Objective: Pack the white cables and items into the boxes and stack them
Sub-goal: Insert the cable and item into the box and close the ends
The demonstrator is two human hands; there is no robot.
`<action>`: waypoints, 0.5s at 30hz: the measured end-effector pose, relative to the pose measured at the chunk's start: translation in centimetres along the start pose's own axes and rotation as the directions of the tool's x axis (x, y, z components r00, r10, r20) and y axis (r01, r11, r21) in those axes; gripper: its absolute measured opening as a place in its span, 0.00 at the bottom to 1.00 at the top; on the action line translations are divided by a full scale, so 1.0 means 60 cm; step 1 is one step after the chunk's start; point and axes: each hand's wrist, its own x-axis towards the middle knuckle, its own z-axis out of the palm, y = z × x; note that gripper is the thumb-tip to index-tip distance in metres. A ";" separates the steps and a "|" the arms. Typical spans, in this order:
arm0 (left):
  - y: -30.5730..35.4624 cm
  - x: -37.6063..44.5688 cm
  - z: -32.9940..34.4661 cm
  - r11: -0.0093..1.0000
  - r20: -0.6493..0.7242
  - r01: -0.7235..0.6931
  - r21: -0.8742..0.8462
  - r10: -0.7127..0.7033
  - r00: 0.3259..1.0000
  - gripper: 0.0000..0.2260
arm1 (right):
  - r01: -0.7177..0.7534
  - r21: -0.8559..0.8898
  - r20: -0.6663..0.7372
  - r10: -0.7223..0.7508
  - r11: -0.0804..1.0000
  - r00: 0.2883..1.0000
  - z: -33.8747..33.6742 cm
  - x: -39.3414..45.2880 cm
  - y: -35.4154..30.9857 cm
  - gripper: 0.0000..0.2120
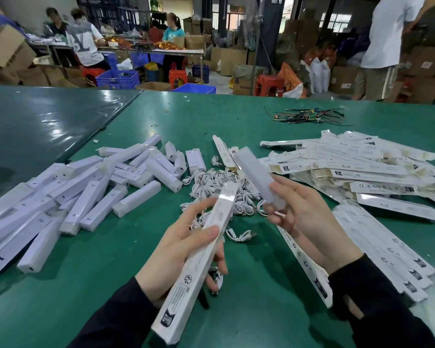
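Left hand (183, 249): fingers wrapped round a long white box (199, 262), held slanting up from the near edge, far end toward the cable pile.
Right hand (304, 217): gripping the lower end of a white bar (255, 175), which tilts up and away to the left; motion blur, so I cannot tell how it is wrapped.
Gap: bar and box mouth close, not yet meeting.
Cables (221, 187): loose white heap on the green table (91, 259), just beyond both hands; one stray cable lies near the box.
Left pile: more bars (91, 197), jumbled, well apart from the hands.
Right pile: flat boxes (362, 169) in a loose spread; a neater row runs along the near right.
Step in hand: loading the bar into the box, judged from how the two are aimed.
Next move calls for: lining the bar's end with the box mouth, sliding it in straight, then adding a cable and shutting the flap.
Stacking: not started for this box.
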 end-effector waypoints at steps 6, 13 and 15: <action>0.007 -0.006 0.000 0.983 0.290 0.175 -0.048 -0.154 0.945 0.27 | 0.045 0.251 -0.141 -0.010 0.967 0.990 -0.002 0.007 -0.006 0.06; -0.011 -0.002 -0.008 0.988 0.393 0.138 -0.071 -0.099 0.914 0.32 | -0.050 0.083 -0.194 0.066 0.995 0.979 0.009 0.005 0.012 0.09; -0.019 0.011 -0.010 0.994 0.285 0.084 0.071 -0.101 0.953 0.33 | 0.002 0.065 -0.192 0.010 0.998 0.981 0.019 0.002 0.019 0.09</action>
